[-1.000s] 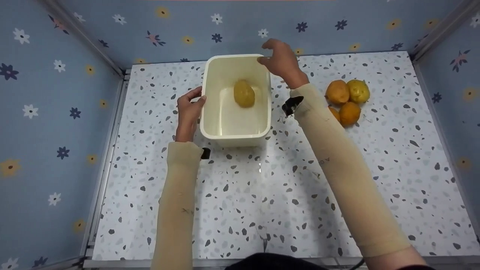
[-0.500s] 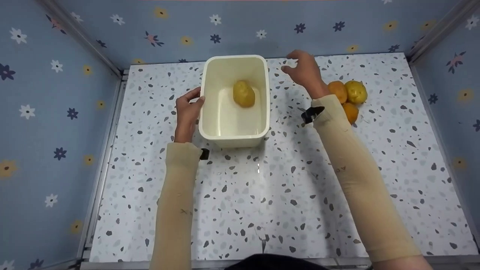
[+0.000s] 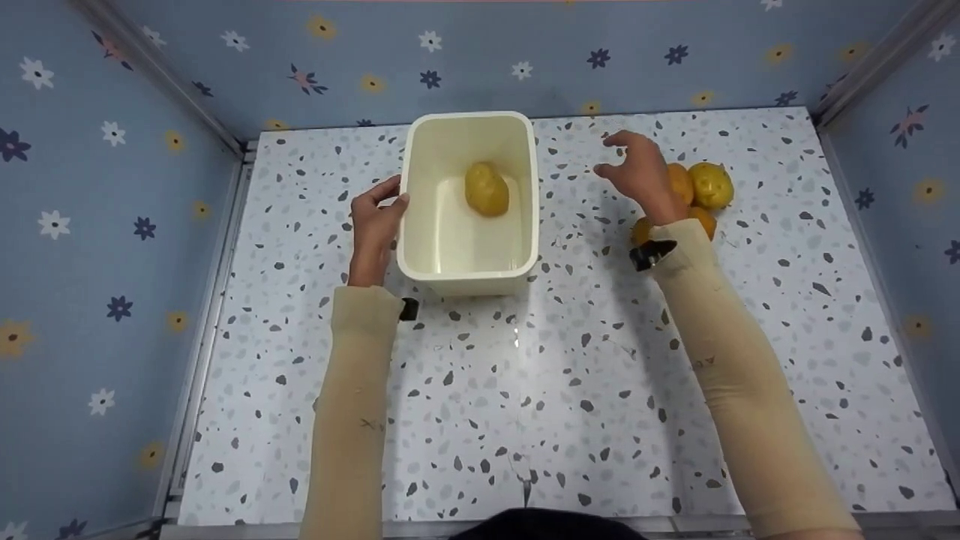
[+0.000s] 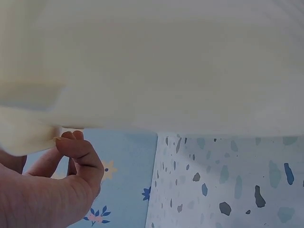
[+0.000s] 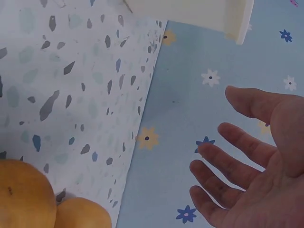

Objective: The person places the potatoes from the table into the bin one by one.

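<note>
A cream plastic bin (image 3: 469, 275) stands upright at the back of the table, left of centre. One yellow potato (image 3: 487, 189) lies inside it. My left hand (image 3: 377, 225) grips the bin's left edge, thumb on the rim and fingers against the outside; in the left wrist view the bin's wall fills the upper part. My right hand (image 3: 639, 174) is raised, fingers spread and nothing between them. Under and beside its wrist sits a cluster: a yellow potato-like piece (image 3: 711, 186) and several orange-coloured round pieces (image 3: 681, 182), partly hidden by the forearm.
The speckled white table (image 3: 480, 420) is bounded by blue flowered panels (image 3: 480, 67) at the back and both sides. In the right wrist view a corner of the bin (image 5: 199, 12) shows at the top and two orange-coloured pieces (image 5: 23, 194) at the lower left.
My right hand has left the bin's right rim and moved right and toward me, near the cluster. The left hand stays on the bin, which has not moved.
</note>
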Tool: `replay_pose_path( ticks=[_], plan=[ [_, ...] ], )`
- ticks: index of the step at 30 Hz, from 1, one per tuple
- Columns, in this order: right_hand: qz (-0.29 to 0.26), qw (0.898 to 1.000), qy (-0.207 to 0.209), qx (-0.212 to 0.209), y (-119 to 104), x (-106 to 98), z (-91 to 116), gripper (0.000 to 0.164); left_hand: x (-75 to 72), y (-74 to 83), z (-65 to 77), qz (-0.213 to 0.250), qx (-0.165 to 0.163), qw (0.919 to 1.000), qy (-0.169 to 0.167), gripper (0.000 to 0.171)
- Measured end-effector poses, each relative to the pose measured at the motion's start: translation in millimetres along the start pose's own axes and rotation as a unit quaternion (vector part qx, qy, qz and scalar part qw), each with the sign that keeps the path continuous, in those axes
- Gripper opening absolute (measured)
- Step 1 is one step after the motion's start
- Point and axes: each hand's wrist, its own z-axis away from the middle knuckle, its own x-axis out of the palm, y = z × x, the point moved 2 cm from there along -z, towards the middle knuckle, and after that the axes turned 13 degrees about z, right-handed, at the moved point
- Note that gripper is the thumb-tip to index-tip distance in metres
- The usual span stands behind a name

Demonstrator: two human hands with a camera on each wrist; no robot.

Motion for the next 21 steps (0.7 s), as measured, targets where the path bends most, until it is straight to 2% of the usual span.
replay_pose_path(
  ticks=[4,9,16,21],
  plan=[
    [0.0,1.0,-0.004,0.016,14,1,7,0.052,1.1,0.5,-0.2,-0.002,0.007,1.0,-0.002,0.039],
    [0.028,0.999,0.002,0.031,32,3,16,0.054,0.9,0.7,-0.2,-0.007,0.001,1.0,0.002,0.039],
    [0.059,0.998,0.019,0.005,52,10,30,0.052,-0.1,1.0,0.0,-0.003,-0.013,0.9999,0.008,0.041],
    [0.065,0.997,0.028,0.006,66,15,41,0.052,0.2,-0.7,-0.4,-0.004,-0.011,0.9998,0.014,0.04]
  ],
)
